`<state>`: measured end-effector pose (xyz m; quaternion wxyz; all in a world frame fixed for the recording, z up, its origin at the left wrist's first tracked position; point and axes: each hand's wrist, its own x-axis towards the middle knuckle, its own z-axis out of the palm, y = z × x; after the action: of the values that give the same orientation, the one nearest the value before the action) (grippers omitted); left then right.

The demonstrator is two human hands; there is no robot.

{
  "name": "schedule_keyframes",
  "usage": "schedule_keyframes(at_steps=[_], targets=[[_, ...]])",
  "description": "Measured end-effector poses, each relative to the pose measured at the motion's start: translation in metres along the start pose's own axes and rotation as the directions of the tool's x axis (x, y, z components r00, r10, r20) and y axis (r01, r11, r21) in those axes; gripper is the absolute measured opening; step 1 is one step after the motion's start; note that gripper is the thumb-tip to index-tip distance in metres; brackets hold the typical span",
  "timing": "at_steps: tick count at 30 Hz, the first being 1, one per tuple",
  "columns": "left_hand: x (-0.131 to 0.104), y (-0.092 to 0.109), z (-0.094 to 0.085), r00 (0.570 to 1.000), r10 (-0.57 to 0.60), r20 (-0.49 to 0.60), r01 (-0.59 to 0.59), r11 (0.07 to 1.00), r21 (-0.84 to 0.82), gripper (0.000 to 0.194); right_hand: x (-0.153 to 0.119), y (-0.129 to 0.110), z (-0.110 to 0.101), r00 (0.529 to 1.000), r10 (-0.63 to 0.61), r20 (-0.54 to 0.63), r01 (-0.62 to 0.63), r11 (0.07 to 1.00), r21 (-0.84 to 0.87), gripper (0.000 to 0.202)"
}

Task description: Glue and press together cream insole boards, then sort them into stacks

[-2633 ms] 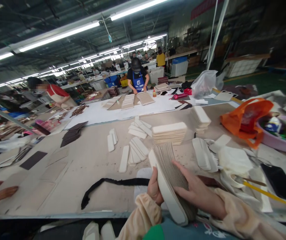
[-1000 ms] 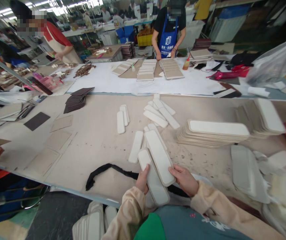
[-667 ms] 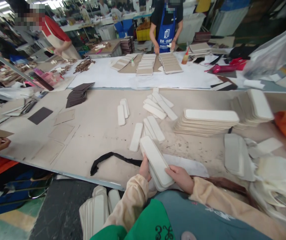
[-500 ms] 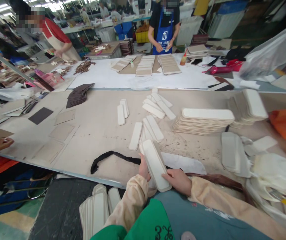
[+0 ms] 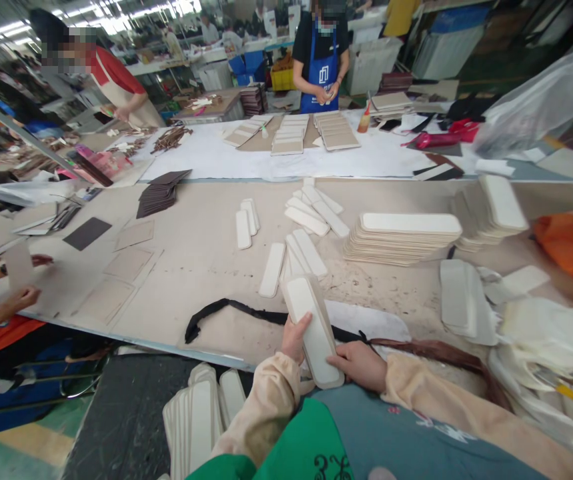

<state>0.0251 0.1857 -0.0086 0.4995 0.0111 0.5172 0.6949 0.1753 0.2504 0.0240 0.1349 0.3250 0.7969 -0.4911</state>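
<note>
Between my hands is a small stack of white, round-cornered strips (image 5: pixel 311 327), tilted above the near edge of the table. My left hand (image 5: pixel 295 338) grips its left side, with the thumb lying on the top strip. My right hand (image 5: pixel 359 364) pinches the lower right edge. Just beyond the stack, several loose white strips (image 5: pixel 307 255) lie fanned out on the table. Behind my hands a black fabric band (image 5: pixel 246 309) curves across the tabletop, next to a flat white piece (image 5: pixel 366 320).
A tall pile of strips (image 5: pixel 406 240) stands at right, with another pile (image 5: pixel 503 207) behind it. More strips (image 5: pixel 199 420) rest on a black surface at lower left. Dark sheets (image 5: pixel 161 193) lie farther left. A co-worker's hands (image 5: pixel 29 293) hold a panel at far left.
My left thumb has moved up onto the face of the top strip. At far left, the co-worker's panel has been raised upright, and a second hand of theirs now shows.
</note>
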Motion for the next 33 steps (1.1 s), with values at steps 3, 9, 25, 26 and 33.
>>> schedule_keyframes(at_steps=[3,9,25,26,33], targets=[[-0.005,0.004,0.004,0.999,0.04,0.014,-0.04,0.999,0.027,0.056,0.0,0.005,0.004,1.0,0.006,0.02,-0.008,0.993,0.117,0.032],[-0.013,0.006,0.01,0.995,0.078,0.056,-0.081,0.995,0.052,0.058,-0.004,0.013,0.005,1.0,-0.013,-0.021,0.016,0.99,0.138,0.035],[-0.005,0.002,0.009,0.991,0.059,0.122,-0.076,0.987,0.141,0.058,-0.002,0.022,0.012,0.998,0.001,-0.06,0.016,0.957,0.288,0.031],[-0.004,0.001,0.007,0.993,0.048,0.111,-0.064,0.987,0.149,0.058,0.0,0.022,0.014,0.999,0.02,-0.034,-0.008,0.946,0.323,0.032],[0.014,-0.002,-0.021,0.997,-0.061,0.039,0.052,0.978,0.2,0.055,0.02,0.015,0.027,0.985,0.071,0.159,-0.137,0.876,0.462,0.022]])
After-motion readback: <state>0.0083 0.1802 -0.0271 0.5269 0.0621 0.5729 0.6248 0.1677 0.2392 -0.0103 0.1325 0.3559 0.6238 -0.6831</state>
